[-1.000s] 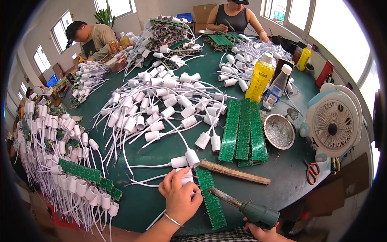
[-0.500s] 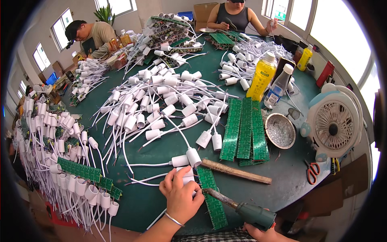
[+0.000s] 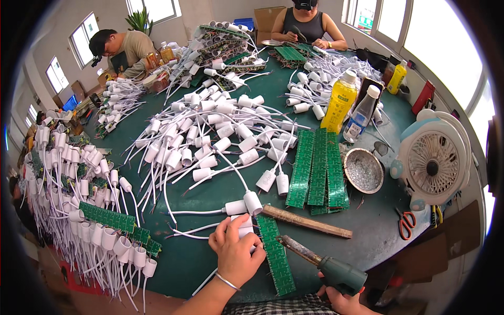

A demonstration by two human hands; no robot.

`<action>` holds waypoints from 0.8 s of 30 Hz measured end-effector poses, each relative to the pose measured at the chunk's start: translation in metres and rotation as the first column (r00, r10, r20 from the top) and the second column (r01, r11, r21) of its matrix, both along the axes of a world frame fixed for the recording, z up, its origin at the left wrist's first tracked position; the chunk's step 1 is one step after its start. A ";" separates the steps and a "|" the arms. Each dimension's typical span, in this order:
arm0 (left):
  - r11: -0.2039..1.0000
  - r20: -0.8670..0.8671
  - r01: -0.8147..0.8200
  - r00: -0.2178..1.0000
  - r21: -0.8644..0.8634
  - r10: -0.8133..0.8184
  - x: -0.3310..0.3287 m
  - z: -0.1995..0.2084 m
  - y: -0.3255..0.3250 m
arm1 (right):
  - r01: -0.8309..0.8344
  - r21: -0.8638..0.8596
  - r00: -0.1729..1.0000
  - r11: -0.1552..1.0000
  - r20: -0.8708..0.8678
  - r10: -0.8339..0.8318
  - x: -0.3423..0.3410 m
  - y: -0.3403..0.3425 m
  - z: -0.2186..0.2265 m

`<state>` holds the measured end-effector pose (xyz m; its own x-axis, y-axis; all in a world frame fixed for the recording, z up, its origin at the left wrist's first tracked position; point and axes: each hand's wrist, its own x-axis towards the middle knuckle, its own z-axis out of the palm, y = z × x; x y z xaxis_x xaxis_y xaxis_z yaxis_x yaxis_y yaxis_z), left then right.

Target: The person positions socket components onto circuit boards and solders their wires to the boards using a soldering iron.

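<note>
head view, left hand (image 3: 237, 257) gripping white socket (image 3: 244, 223), right hand (image 3: 340, 301) grasping soldering gun (image 3: 341, 275)

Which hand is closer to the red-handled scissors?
Right: the right hand is below-left of the scissors in view; the left hand is farther left, at a white socket.

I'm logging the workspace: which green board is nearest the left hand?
The lone board right of the left hand, on the near side of the wooden bar; the other boards lie farther away.
</note>
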<state>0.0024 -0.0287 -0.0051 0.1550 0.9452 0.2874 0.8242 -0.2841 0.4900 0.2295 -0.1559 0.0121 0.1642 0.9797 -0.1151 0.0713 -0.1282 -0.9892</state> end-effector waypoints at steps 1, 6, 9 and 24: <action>1.000 0.001 0.004 1.000 0.012 -0.004 0.000 0.000 0.000 | -0.004 0.015 0.999 1.000 0.046 0.004 0.000 -0.001 -0.004; 1.000 0.031 -0.019 0.999 0.002 0.019 0.000 0.000 -0.002 | 0.021 0.066 0.998 0.998 0.049 -0.025 -0.004 0.000 -0.003; 0.998 0.043 -0.013 0.999 0.057 0.010 -0.001 -0.005 -0.004 | 0.029 0.048 0.999 0.998 0.033 -0.031 -0.004 -0.002 -0.003; 0.985 -0.012 0.066 0.998 0.161 -0.065 -0.004 -0.004 -0.007 | 0.034 -0.020 0.999 0.999 -0.030 -0.035 -0.006 0.000 0.007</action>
<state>-0.0014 -0.0353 -0.0086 0.2177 0.8743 0.4339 0.8044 -0.4125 0.4276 0.2232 -0.1559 0.0188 0.1942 0.9710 -0.1396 0.0366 -0.1494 -0.9881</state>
